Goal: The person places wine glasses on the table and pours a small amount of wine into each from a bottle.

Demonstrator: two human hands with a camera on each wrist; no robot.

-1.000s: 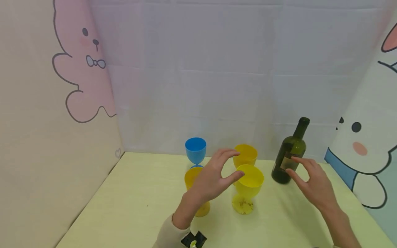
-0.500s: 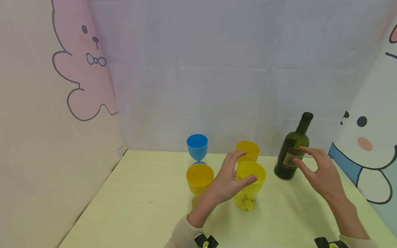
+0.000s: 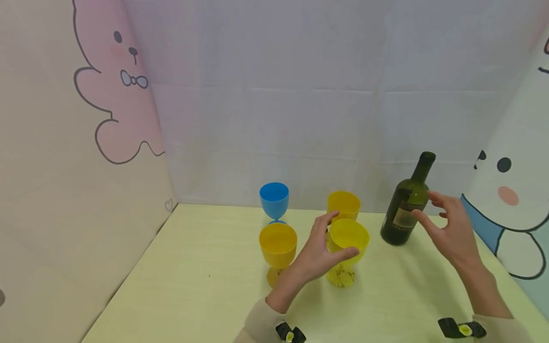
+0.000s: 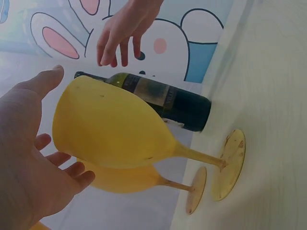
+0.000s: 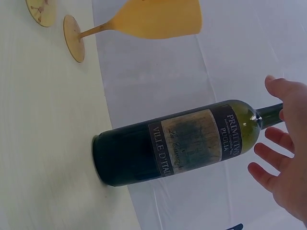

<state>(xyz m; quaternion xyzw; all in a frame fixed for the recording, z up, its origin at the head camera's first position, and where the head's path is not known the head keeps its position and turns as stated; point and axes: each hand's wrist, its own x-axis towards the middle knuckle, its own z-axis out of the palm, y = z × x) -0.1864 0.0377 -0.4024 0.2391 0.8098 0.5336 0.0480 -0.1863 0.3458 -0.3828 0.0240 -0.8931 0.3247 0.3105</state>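
Observation:
My left hand is beside the front right yellow goblet, its fingers and thumb spread on either side of the bowl. In the left wrist view a gap shows between the thumb and that goblet; whether the fingertips touch it I cannot tell. Over on the right, a dark green wine bottle stands upright with a tan label. My right hand hovers by its upper right side, thumb and fingers apart and holding nothing. The right wrist view has the fingers near the bottle's shoulder and neck.
Behind the front right goblet stands another yellow goblet. To the left are a third yellow goblet, partly covered by my forearm, and a blue goblet behind it. A pale cloth wall closes off the table's back.
My left hand has moved right, from between the two front goblets to the front right one. The right hand has risen and shifted right beside the bottle. The head view has tilted slightly.

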